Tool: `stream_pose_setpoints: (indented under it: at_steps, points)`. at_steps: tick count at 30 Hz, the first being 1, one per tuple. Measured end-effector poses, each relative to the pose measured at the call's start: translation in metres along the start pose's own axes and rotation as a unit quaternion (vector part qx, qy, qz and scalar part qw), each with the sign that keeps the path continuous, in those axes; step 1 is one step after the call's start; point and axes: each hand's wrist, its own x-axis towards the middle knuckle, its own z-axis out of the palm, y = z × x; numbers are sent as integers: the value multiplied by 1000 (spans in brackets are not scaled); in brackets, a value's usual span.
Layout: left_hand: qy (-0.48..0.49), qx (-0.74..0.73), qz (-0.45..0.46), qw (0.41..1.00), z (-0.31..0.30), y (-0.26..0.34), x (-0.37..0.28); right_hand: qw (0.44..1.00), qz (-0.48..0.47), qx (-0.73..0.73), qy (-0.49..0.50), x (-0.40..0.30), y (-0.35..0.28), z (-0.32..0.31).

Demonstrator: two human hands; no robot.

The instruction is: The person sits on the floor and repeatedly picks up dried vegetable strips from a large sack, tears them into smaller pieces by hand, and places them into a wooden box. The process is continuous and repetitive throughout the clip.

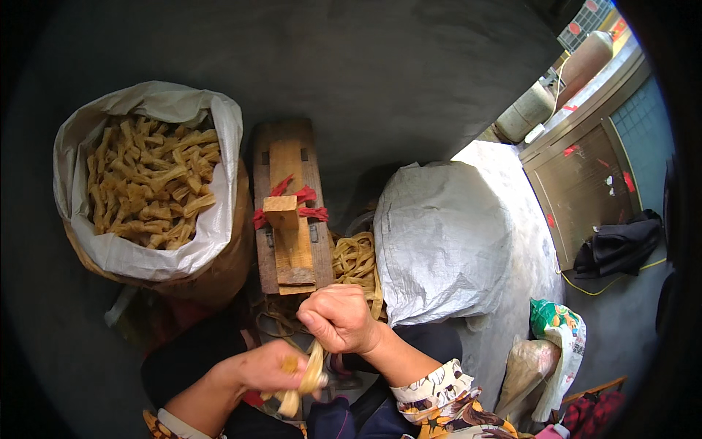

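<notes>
My left hand (274, 366) is closed around a yellowish, flat fibrous strip (313, 366), its ends hanging below the fingers; it is blurred. Just above and to the right, my right hand (341, 318) is a fist on the same strip. Beyond the hands stands a wooden bench (288, 131) with an upright wooden post (281, 211) tied on by red cloth (313, 213). A heap of long yellowish strips (354, 255) lies right of the bench. On the left, a white woven sack (148, 266) holds many short, knotted yellowish pieces (156, 175).
A silvery woven sack (444, 241) bulges right of the strips. Farther right are plastic bags (554, 329), a dark cloth (617, 247) by a wooden door (587, 192), and a yellow cord (589, 292). Gas cylinders (526, 112) stand at the upper right. A dark wall rises behind the bench.
</notes>
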Motion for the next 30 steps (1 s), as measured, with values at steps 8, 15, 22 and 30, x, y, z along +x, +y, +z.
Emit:
stream_pose_setpoints:
  at_steps: [8,15,22,30]
  points:
    - [327,471,312,757,-19,20,-14,699,505,489,-133,-19,-8,24]
    - [425,515,430,608,-8,19,-7,650,529,545,-31,-19,-25,28]
    - [427,354,287,781,-12,14,-8,841,433,324,4,-17,-26,17]
    - [369,431,264,780,-12,12,-15,942,284,-89,-158,-11,-31,26]
